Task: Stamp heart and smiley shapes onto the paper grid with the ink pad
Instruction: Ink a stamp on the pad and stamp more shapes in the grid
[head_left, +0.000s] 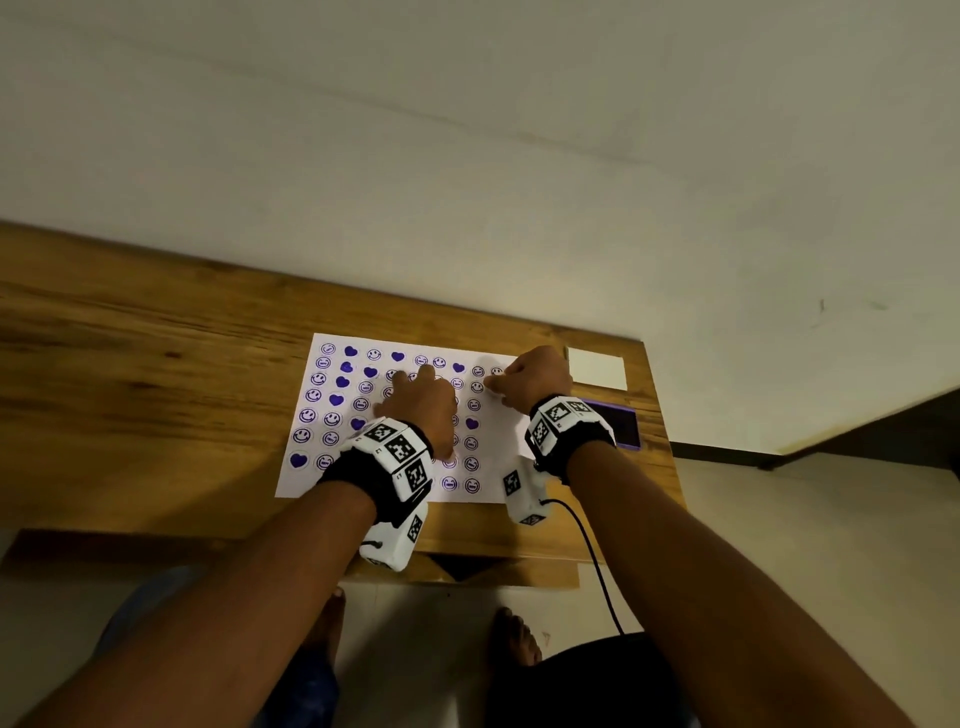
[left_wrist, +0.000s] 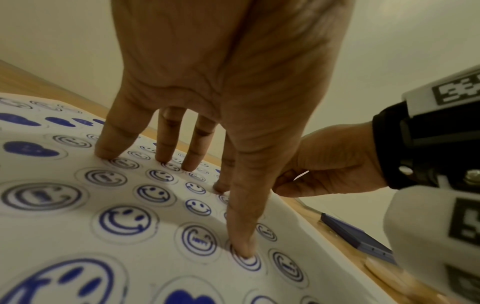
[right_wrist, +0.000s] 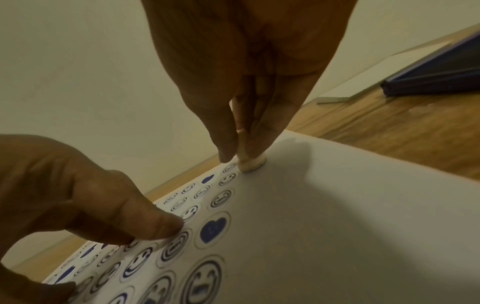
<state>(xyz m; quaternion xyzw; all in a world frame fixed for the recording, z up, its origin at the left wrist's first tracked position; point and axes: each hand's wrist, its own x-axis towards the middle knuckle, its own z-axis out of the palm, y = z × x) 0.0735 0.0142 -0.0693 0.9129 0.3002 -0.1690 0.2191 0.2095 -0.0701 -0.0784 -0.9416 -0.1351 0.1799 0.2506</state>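
Right wrist view: the right hand (right_wrist: 249, 78) pinches a small wooden stamp (right_wrist: 251, 163), its base pressed on the paper (right_wrist: 337, 226) beside the stamped columns. Left of it, the left hand (head_left: 423, 405) lies flat with spread fingers (left_wrist: 166, 144) on blue smileys and hearts. Behind the right wrist sits the ink pad (head_left: 621, 423). No lettering is legible.
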